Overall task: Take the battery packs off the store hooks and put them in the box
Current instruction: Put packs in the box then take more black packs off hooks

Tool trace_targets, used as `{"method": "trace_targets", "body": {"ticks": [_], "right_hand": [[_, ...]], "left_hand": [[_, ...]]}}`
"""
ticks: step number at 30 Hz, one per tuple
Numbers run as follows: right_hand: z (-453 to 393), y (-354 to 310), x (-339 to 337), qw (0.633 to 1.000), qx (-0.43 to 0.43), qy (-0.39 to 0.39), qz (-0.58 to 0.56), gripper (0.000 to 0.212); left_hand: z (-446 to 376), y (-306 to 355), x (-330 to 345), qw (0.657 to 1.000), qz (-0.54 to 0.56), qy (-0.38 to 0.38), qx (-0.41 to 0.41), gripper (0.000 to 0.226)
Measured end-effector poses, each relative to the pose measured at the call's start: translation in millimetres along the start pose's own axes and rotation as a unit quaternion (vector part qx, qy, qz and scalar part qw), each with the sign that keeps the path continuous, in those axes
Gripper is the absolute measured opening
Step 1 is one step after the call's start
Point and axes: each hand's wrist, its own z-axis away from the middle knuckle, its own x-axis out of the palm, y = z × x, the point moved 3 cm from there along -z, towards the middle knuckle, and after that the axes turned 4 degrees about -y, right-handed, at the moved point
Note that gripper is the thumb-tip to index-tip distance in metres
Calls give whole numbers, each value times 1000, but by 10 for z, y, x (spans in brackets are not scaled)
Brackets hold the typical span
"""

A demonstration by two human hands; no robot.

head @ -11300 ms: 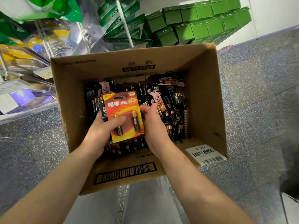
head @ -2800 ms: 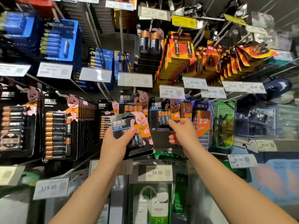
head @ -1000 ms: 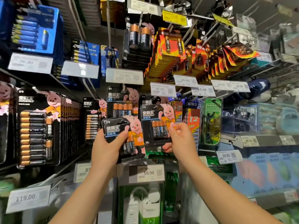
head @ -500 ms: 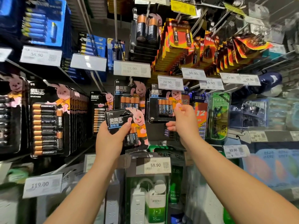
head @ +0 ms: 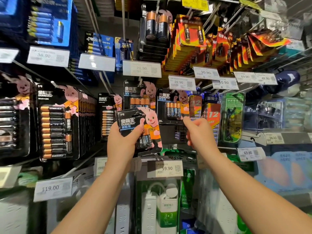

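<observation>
My left hand [head: 120, 143] grips a small stack of black Duracell battery packs [head: 139, 128] with a pink bunny on the card, held in front of the shelf. My right hand [head: 200, 132] pinches the lower right corner of another black four-cell battery pack [head: 171, 107], which hangs just under a 22.90 price tag [head: 182, 82]. More black packs hang on the hooks behind it [head: 140, 97] and at the left [head: 57, 125]. The box is out of view.
Orange battery cards [head: 190, 36] and blue packs [head: 49, 22] fill the upper hooks. Metal hook rods with price tags [head: 141, 69] stick out toward me. Power strips [head: 166, 208] hang below a 59.90 tag. Green and blue goods sit to the right.
My right hand has slid from the side of its black pack down to the lower right corner, with the pack now up by the 22.90 tag. My left hand still holds its stack.
</observation>
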Motion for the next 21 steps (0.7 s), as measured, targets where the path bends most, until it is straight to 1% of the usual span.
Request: {"method": "trace_targets", "body": {"ticks": [2, 4, 6, 7, 12, 15, 19, 21], "right_hand": [[184, -15, 58, 999, -7, -23, -24, 37], [329, -84, 185, 997, -33, -74, -20, 24], [402, -165, 283, 991, -70, -114, 6, 20], [420, -194, 302, 989, -81, -122, 7, 19], [421, -212, 279, 988, -93, -122, 7, 19], [430, -195, 284, 990, -101, -99, 24, 14], [418, -140, 314, 990, -112, -77, 46, 14], [396, -129, 319, 988, -119, -73, 65, 14]], "left_hand": [[10, 12, 28, 1000, -6, -2, 8, 24], [31, 36, 74, 1000, -17, -6, 17, 29], [47, 42, 129, 999, -18, -15, 23, 35], [58, 46, 153, 999, -18, -20, 24, 38], [79, 30, 192, 999, 7, -33, 22, 38], [92, 11, 192, 999, 15, -31, 14, 38], [99, 25, 181, 999, 4, -36, 23, 36], [103, 13, 160, 999, 2, -39, 12, 36]]}}
